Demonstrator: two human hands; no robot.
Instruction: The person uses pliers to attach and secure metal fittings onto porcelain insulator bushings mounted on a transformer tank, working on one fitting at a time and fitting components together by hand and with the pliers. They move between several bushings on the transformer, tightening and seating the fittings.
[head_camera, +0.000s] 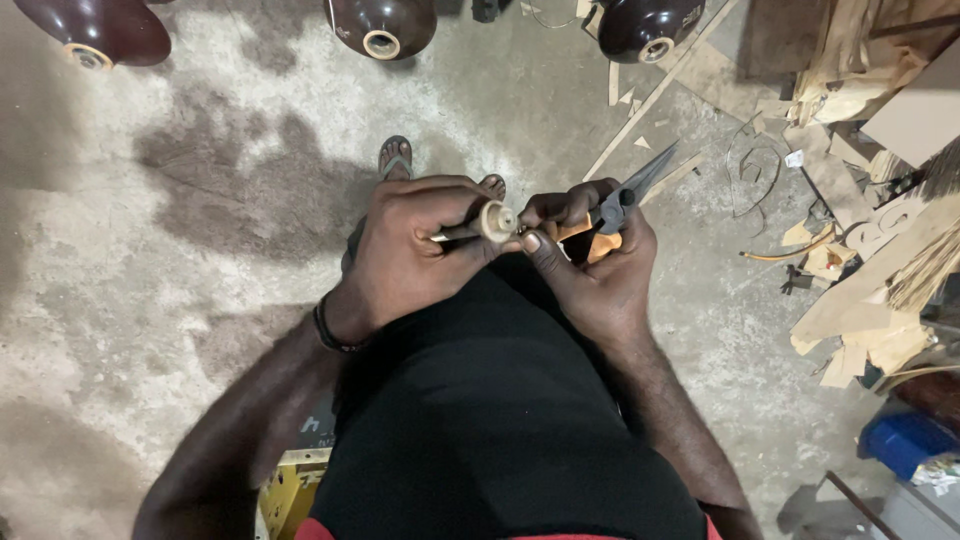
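Note:
My left hand (410, 250) grips a small pale wooden peg with a round disc-shaped end (496, 220), held over my lap. My right hand (590, 265) holds long-nose pliers (632, 188) with orange handles, the grey jaws pointing up and to the right. The right thumb and forefinger touch the round end of the peg. Both hands meet in the middle of the view above my black clothing. A dark band sits on my left wrist (328, 330).
Three dark rounded wooden vessels (382, 25) lie on the concrete floor (200, 200) at the top. Wood scraps and offcuts (870, 300) pile up at the right, with a wire loop (755, 170). A blue box (905, 440) sits low right. My sandalled feet (396, 158) show beyond my hands.

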